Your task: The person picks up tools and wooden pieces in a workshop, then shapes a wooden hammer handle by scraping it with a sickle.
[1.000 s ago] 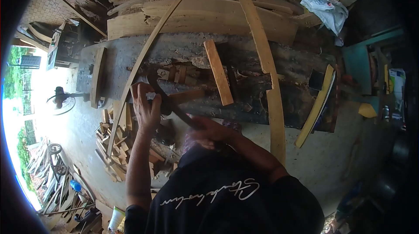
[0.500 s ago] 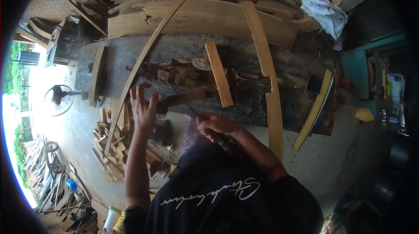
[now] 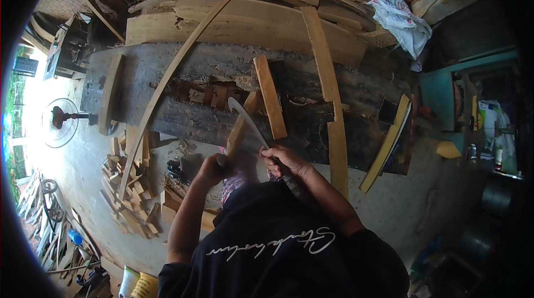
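A curved-tipped blade [image 3: 250, 122] rises from my right hand [image 3: 285, 161], whose fingers are wrapped round its handle. To the left, my left hand [image 3: 213, 169] is closed on the lower end of a narrow wood piece [image 3: 238, 130], which slants up towards the bench. The blade's hooked tip lies over the upper part of that piece; whether they touch I cannot tell. Just right of the blade, a short orange-brown board [image 3: 270, 97] lies on the dark bench [image 3: 206, 58].
Long thin strips [image 3: 181, 56] and a notched board [image 3: 335, 125] cross the bench. A yellow curved piece [image 3: 388, 145] lies at its right. Wood offcuts [image 3: 133, 198] are heaped on the floor at left, near a fan [image 3: 58, 117]. A white bag [image 3: 397, 20] is at upper right.
My left hand has moved down and right and closed on the wood piece, which now stands more steeply. The blade has turned, showing its broad side. The view has shifted slightly.
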Demonstrator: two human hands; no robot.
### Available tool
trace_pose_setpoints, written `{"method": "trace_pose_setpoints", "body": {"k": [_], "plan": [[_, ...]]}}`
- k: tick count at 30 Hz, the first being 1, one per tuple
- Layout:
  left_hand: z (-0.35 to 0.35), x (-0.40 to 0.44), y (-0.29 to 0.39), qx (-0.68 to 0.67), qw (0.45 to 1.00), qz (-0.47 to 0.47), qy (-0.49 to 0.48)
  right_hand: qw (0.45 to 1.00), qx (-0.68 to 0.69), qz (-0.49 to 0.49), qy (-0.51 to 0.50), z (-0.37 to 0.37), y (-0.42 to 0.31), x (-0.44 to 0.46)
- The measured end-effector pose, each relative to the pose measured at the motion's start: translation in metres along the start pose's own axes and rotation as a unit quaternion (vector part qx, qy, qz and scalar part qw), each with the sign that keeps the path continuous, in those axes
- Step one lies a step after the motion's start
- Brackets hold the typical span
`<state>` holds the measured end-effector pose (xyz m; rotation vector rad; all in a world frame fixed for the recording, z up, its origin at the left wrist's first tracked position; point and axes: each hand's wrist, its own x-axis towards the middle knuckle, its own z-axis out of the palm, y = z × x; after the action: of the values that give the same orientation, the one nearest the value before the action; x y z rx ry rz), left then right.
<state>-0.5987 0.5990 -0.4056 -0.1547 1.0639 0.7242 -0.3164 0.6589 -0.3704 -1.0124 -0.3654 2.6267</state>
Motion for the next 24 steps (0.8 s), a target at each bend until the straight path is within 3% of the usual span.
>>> {"method": "trace_pose_setpoints", "body": {"k": [1,2,3,4,5,6,8,10,14,15,16,18,19,22,23,24], "plan": [[0.006,-0.005,-0.002,0.358,0.925,0.12,-0.038,1.0,-0.002,-0.004,-0.013,-0.002,0.0,-0.002],[0.006,-0.007,-0.004,0.663,0.711,0.224,-0.066,1.0,-0.003,-0.007,-0.027,-0.004,0.0,-0.004],[0.003,-0.002,-0.007,0.593,0.77,0.207,-0.108,1.0,-0.01,-0.002,-0.025,-0.005,-0.001,-0.008],[0.001,0.004,-0.012,0.587,0.774,0.211,-0.106,0.997,0.026,-0.02,-0.067,-0.005,-0.003,-0.013],[0.0,0.01,-0.016,0.334,0.919,0.102,-0.184,0.991,0.062,-0.039,-0.109,-0.005,-0.007,-0.018],[0.0,0.015,-0.019,0.047,0.968,-0.017,-0.248,0.992,0.054,-0.033,-0.11,-0.003,-0.011,-0.024],[-0.001,0.014,-0.027,0.063,0.974,0.017,-0.217,0.978,0.147,-0.072,-0.133,0.004,-0.02,-0.037],[0.017,-0.001,-0.03,0.259,0.94,0.185,-0.12,0.972,0.145,-0.107,-0.152,0.018,-0.035,-0.052],[0.017,0.01,-0.022,0.225,0.937,0.263,-0.05,0.966,0.124,-0.141,-0.177,0.028,-0.047,-0.066],[0.047,-0.011,-0.011,0.302,0.896,0.325,0.025,0.964,0.122,-0.149,-0.181,0.03,-0.048,-0.065],[0.048,-0.001,-0.014,0.301,0.895,0.328,0.028,0.964,0.121,-0.146,-0.185,0.032,-0.047,-0.065],[0.046,0.025,-0.019,0.157,0.902,0.4,0.029,0.974,0.102,-0.128,-0.154,0.035,-0.046,-0.063],[0.075,-0.009,-0.009,0.118,0.903,0.414,-0.005,0.975,0.1,-0.127,-0.155,0.035,-0.045,-0.062],[0.054,0.024,-0.008,0.151,0.88,0.45,-0.01,0.982,0.072,-0.085,-0.152,0.034,-0.043,-0.056],[0.048,0.024,-0.007,0.153,0.899,0.41,0.033,0.983,0.065,-0.078,-0.154,0.032,-0.042,-0.054],[0.032,0.036,-0.008,0.16,0.88,0.446,0.031,0.984,0.059,-0.071,-0.155,0.031,-0.04,-0.054]]}}
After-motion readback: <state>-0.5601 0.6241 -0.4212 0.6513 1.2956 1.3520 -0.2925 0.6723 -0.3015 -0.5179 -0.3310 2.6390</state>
